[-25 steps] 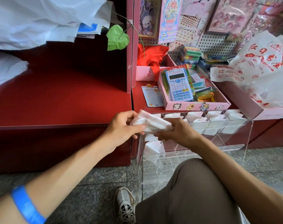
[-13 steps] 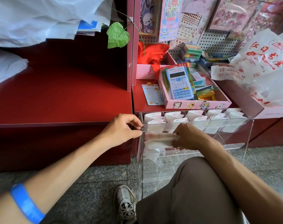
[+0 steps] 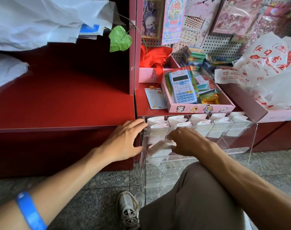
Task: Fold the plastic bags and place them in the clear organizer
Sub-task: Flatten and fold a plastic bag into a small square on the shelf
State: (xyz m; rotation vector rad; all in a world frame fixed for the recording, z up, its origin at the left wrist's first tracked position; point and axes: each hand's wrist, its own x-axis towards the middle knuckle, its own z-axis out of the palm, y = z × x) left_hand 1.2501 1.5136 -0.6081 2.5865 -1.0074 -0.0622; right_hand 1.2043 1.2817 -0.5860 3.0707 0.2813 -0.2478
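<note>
One folded bag [image 3: 160,147] is being seated in the clear organizer [image 3: 251,138], lower left slot, pinched in the right hand [image 3: 185,141]; left hand [image 3: 125,140] rests slack-fingered alongside. Next: release, withdraw

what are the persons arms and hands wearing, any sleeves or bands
No sleeves show: both forearms are bare down to the left hand and right hand. No gloves or rings are visible. The left forearm carries a smooth, bright blue wristband; the right has no band.
</note>
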